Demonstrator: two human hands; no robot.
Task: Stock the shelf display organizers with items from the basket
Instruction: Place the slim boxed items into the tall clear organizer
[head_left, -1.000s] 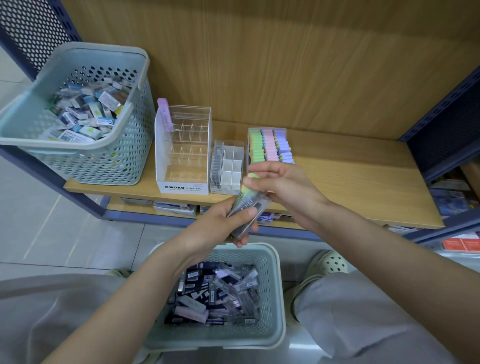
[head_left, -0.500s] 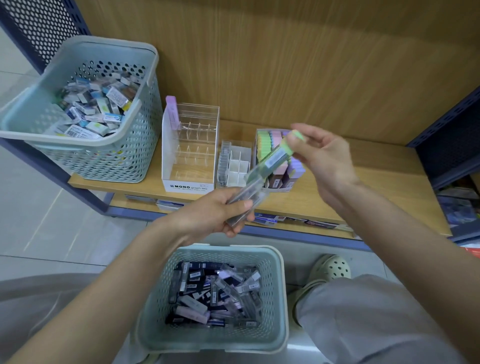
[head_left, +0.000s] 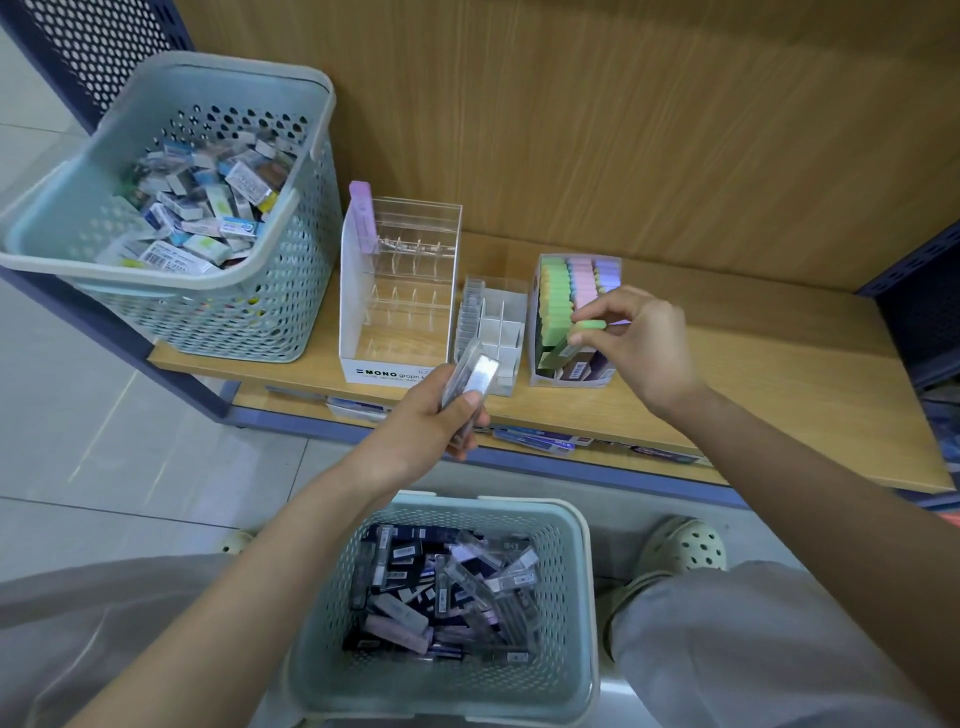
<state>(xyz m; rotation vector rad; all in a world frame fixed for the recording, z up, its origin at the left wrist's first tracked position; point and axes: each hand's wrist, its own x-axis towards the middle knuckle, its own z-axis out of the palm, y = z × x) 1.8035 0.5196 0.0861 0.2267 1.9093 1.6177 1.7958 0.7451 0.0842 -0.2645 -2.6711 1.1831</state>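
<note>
Head view, progress: the pastel organizer (head_left: 533, 332) is looking nearly full; the MONO organizer (head_left: 358, 332) is holding one pink case (head_left: 362, 218); the near basket (head_left: 447, 691) is holding many more.
Green-capped case (head_left: 563, 347): slanting into the green row's near end, cap pointing up and right.
Right hand (head_left: 641, 345): grip pinching the cap.
Left hand (head_left: 415, 436): grip clasping clear cases (head_left: 471, 376).
</note>
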